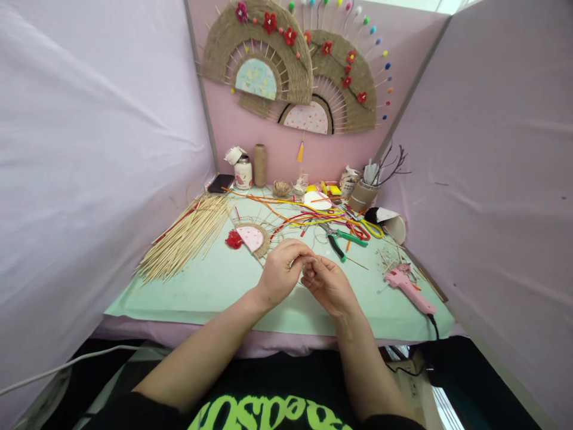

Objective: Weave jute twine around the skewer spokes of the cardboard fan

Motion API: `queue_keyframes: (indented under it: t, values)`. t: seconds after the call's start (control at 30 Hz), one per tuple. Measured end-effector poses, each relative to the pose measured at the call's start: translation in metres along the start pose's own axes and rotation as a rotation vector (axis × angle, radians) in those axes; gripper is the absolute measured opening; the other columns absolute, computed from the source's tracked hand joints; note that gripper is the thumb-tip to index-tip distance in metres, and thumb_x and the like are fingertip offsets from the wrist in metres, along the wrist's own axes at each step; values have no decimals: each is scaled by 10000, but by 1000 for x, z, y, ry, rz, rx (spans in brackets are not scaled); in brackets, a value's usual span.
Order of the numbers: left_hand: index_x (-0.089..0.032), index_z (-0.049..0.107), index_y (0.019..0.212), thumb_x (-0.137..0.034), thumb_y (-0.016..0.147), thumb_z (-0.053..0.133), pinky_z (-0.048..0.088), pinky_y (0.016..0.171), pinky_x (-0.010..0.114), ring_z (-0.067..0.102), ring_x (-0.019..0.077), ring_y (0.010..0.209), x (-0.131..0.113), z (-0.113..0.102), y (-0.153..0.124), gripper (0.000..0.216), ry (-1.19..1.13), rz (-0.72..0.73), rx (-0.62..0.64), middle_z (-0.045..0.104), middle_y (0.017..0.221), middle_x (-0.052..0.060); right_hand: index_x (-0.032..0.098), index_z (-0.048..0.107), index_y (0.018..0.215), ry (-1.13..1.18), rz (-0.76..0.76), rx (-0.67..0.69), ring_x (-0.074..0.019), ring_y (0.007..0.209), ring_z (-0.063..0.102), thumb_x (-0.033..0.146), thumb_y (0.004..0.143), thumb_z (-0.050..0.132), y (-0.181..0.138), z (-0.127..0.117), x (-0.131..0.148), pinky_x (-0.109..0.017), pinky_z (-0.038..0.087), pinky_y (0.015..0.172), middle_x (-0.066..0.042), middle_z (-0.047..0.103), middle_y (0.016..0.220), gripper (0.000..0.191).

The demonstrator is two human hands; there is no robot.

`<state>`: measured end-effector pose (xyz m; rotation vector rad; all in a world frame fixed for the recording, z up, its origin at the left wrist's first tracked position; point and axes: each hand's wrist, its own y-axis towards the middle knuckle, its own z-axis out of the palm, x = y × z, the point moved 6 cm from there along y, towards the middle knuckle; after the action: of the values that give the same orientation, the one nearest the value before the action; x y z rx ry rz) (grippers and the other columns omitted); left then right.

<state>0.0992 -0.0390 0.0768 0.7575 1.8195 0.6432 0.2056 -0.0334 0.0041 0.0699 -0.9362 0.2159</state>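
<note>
My left hand (282, 269) and my right hand (329, 283) meet fingertip to fingertip above the front half of the table. Both are closed in a pinch, and whatever lies between the fingers is too small or hidden to name. Just behind my left hand lies a small fan-shaped piece (250, 237) with a pink dotted half-circle, a twine band and thin sticks; my hand covers part of it. A red fuzzy flower (233, 239) touches its left side. Beyond my right hand rest pliers (336, 247) with black and green handles.
Bamboo sticks (183, 239) are heaped at the left. Coloured pipe cleaners (286, 206) spread across the back. A pink glue gun (409, 288) with a black cord lies at the right edge. A twine spool (260, 165), a jar (243, 173) and a phone (221, 183) stand or lie at the back left.
</note>
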Motion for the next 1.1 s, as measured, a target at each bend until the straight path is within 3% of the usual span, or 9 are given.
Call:
queue_keyframes:
  t: [0.17, 0.37, 0.53, 0.63, 0.77, 0.97, 1.1]
  values:
    - [-185, 572, 782, -107, 878, 476, 454, 759, 298, 561, 161, 820, -2, 3, -2, 156, 39, 16, 48, 608, 790, 35, 153, 575, 635, 60, 99, 52, -66, 563, 382, 414, 664, 802, -3, 4, -9, -194, 345, 551, 39, 421, 591, 347]
    - [-195, 491, 777, -111, 886, 418, 419, 756, 309, 491, 175, 826, 3, 7, -1, 156, 159, 41, 132, 554, 813, 47, 155, 586, 640, 69, 116, 112, -68, 552, 344, 422, 712, 766, -4, 4, -13, -193, 326, 536, 38, 397, 582, 330]
    - [-203, 435, 802, -165, 903, 390, 393, 753, 323, 475, 178, 803, 39, -10, 4, 117, 205, -222, -9, 520, 812, 38, 164, 613, 644, 107, 112, 232, -71, 542, 312, 411, 748, 737, -9, 12, -7, -196, 288, 498, 35, 373, 586, 295]
    - [-210, 406, 794, -238, 937, 354, 379, 700, 299, 465, 160, 747, 46, -13, 1, 154, 137, -331, -7, 495, 775, 14, 178, 645, 709, 128, 79, 155, -80, 589, 366, 432, 767, 714, -7, 7, -2, -200, 338, 533, 19, 417, 638, 270]
    - [-213, 359, 662, -310, 938, 368, 340, 621, 279, 424, 140, 641, 38, -6, -5, 292, 82, -359, 65, 445, 652, -15, 189, 672, 756, 128, 65, 96, -96, 633, 412, 467, 750, 719, -6, 1, 1, -222, 388, 574, 6, 463, 677, 282]
    - [-184, 576, 710, -285, 848, 541, 394, 678, 260, 541, 142, 717, 33, 6, -10, 175, -148, -455, 154, 601, 717, -2, 178, 705, 780, 14, 1, 19, -82, 595, 423, 484, 753, 706, -4, -7, 6, -218, 372, 554, 2, 501, 663, 306]
    - [-183, 560, 689, -315, 879, 509, 377, 685, 265, 519, 142, 716, 29, 12, -11, 236, -21, -387, 246, 576, 706, 1, 166, 701, 799, -99, -41, -23, -70, 566, 424, 483, 761, 694, -6, -8, 5, -219, 352, 535, -1, 527, 677, 320]
